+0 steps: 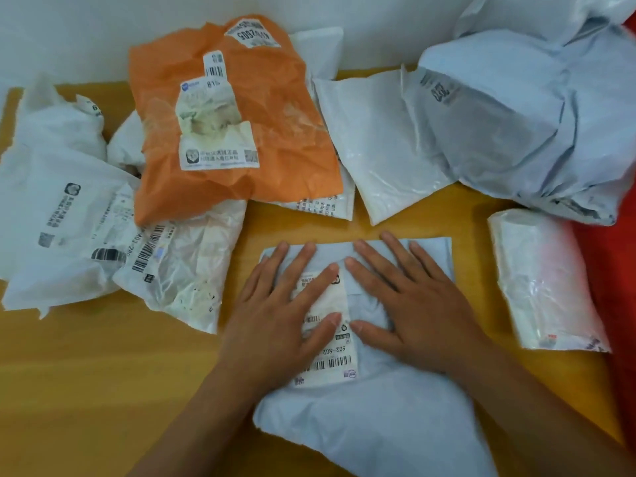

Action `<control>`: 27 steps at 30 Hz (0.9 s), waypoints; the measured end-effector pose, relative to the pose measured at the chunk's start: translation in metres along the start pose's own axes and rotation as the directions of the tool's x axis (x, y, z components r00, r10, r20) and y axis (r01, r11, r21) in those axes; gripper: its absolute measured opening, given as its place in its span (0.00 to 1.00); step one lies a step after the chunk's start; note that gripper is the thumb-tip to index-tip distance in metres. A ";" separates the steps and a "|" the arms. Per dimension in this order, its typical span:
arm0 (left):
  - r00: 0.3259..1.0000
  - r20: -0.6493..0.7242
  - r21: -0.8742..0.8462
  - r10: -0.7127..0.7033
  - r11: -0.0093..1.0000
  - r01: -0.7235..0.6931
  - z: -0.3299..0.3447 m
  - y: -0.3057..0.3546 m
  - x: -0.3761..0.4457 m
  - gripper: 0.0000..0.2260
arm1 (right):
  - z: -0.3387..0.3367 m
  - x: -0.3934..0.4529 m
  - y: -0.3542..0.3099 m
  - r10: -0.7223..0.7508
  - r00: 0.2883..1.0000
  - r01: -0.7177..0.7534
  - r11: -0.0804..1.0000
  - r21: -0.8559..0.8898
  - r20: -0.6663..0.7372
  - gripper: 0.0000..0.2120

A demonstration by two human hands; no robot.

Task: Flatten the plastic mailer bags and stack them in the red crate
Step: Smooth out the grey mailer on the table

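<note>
Head view, item one: a pale grey mailer bag (364, 418) lying on the wooden table (86, 390) directly before us. Our left hand (275, 311) and right hand (409, 304) lie palm-down on its upper half, fingers straight and spread, pressing rather than gripping; neither holds anything. The index fingertips nearly meet over its white shipping label (330, 342). We judge this bag mid-flattening; its lower half looks puffed.

Item two: the red crate (616, 304), only a strip of red showing at the right edge. A white bag (547, 280) lies beside or partly over it; we cannot tell which, nor what the crate holds.

Outstanding, by our count: an orange mailer (237, 118), creased, on top of the far pile; crumpled white bags (69, 218) at left; a flat white mailer (382, 139) at centre; a bulky grey heap (516, 125) at far right.

Obstruction: the grey heap and the white bag crowd the crate side, likely needing shifting before stacking.
</note>
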State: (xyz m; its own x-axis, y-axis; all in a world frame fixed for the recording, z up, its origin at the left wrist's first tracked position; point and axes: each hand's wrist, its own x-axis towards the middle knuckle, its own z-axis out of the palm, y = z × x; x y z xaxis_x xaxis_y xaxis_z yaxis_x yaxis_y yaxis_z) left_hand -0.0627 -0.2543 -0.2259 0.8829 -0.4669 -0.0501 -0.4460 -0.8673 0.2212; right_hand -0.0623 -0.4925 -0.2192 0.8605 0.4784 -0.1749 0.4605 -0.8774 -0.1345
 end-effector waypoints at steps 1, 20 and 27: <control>1.000 -0.011 0.005 0.005 1.000 -0.004 0.000 0.000 0.000 0.27 | 0.000 0.000 0.000 -0.001 1.000 0.001 1.000 -0.003 -0.013 0.36; 0.998 -0.014 -0.019 -0.063 0.998 0.063 -0.001 0.006 0.000 0.38 | -0.001 -0.004 -0.005 0.014 0.998 -0.011 0.999 0.048 -0.059 0.40; 0.995 -0.063 -0.112 -0.076 0.991 0.068 -0.017 0.016 -0.010 0.42 | -0.017 -0.022 -0.016 0.098 0.986 -0.083 0.990 0.113 -0.135 0.36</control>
State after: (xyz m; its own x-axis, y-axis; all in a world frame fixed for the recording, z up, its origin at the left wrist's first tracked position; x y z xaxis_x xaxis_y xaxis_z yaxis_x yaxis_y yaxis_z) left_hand -0.0765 -0.2605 -0.2052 0.9216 -0.3882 -0.0055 -0.3655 -0.8722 0.3250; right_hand -0.0850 -0.4901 -0.1963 0.9230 0.3811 -0.0538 0.3601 -0.9043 -0.2292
